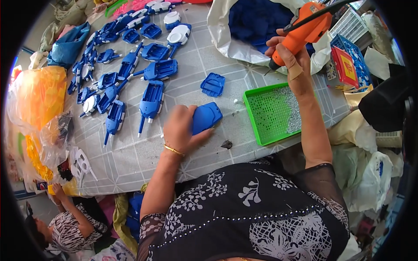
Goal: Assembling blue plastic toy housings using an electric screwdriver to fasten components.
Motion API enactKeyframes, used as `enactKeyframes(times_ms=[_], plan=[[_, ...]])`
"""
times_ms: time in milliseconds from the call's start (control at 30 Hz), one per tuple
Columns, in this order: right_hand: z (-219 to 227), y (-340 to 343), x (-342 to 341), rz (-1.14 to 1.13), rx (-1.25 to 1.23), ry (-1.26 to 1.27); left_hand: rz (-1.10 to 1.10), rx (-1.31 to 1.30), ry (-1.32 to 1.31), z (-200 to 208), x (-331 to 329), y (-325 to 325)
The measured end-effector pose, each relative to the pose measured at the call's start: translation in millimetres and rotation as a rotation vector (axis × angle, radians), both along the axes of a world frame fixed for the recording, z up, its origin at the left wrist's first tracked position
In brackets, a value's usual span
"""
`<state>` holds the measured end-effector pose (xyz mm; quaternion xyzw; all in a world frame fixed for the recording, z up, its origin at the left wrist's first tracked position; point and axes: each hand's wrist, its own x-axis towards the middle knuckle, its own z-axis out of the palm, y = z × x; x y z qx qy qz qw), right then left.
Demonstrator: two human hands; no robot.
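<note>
My left hand (177, 130), its fingers partly smeared by motion, grips a smooth blue plastic toy part (206, 118) just above the table. The thumb lies along the part's lower edge. Up at the right, my right hand (292, 61) is wrapped round an orange electric screwdriver (307, 26), whose tip points down and left above the table. Between my hands a flat blue plastic cover (213, 84) lies on the table. Under my right forearm sits a green perforated tray (257, 138), with many small silvery screws (285, 104) heaped on its right side.
Blue toy tank turrets (151, 100) lie in rows across the left. A white sack (220, 26) of blue parts stands at the back. A small dark piece (226, 144) rests near the front edge. At lower left another person (72, 222) handles a yellow piece beside plastic bags.
</note>
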<state>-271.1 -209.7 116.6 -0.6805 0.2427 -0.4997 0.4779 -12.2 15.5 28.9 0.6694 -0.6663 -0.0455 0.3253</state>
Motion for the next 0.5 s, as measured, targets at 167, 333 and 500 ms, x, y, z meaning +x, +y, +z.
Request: enactKeyframes(times_ms=[167, 333, 500], plan=[[9.5, 12.4, 0.9, -0.027, 0.025, -0.108, 0.007, 0.000, -0.011, 3.3, -0.9, 0.3], [5.3, 21.6, -4.7, -0.009, 0.156, -0.286, 0.006, 0.007, -0.020, 0.9, -0.1, -0.6], [-21.4, 28.4, -4.5, -0.028, 0.236, -0.251, -0.012, -0.031, -0.042, -4.4, 2.7, -3.2]])
